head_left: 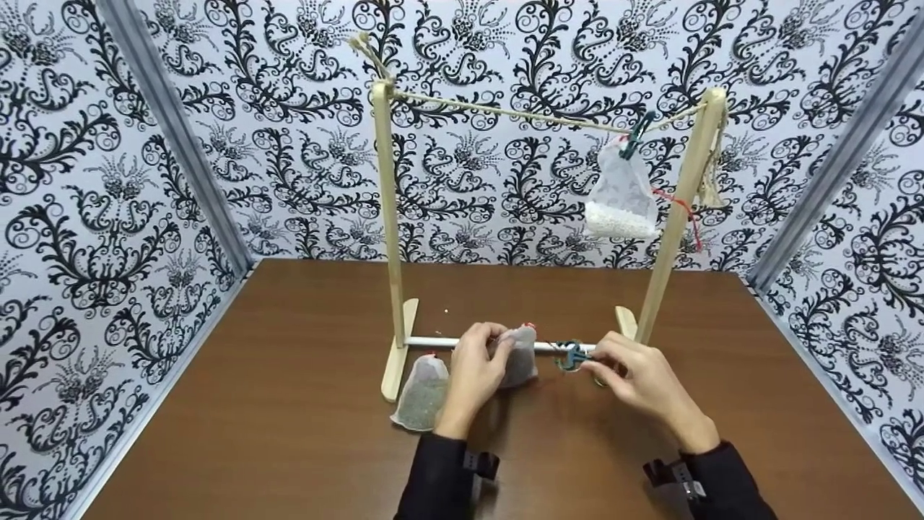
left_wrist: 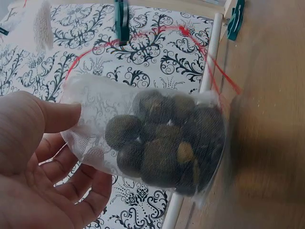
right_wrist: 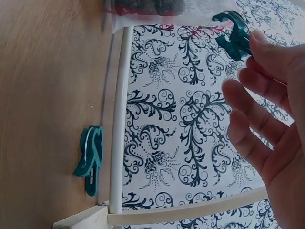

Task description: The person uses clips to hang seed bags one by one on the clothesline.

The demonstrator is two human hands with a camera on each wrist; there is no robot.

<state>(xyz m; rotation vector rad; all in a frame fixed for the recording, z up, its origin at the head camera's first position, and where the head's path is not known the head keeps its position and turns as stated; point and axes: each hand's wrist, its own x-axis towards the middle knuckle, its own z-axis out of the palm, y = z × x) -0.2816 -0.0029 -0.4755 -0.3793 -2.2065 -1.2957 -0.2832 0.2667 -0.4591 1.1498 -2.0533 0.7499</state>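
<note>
My left hand (head_left: 476, 372) pinches the upper part of a sheer mesh bag (left_wrist: 162, 138) between thumb and fingers. Dark, roundish lumps fill the bag's lower end, and a red string loops from it. To the right, my right hand (head_left: 646, 375) pinches a green clothespin (right_wrist: 235, 38) by its handles, so its mouth gapes toward the bag. A second green clothespin (right_wrist: 90, 157) lies on the table near the rack's right foot. Beside my left wrist lies another mesh bag (head_left: 421, 397) with greenish-brown contents, partly hidden by the hand.
A wooden rack (head_left: 388, 209) with a white lower bar (head_left: 433, 341) stands across the table (head_left: 289, 375). A rope (head_left: 498, 110) spans its posts. From its right part a bag with white grains (head_left: 621, 209) hangs by a green clothespin (head_left: 637, 136). Patterned walls enclose the table.
</note>
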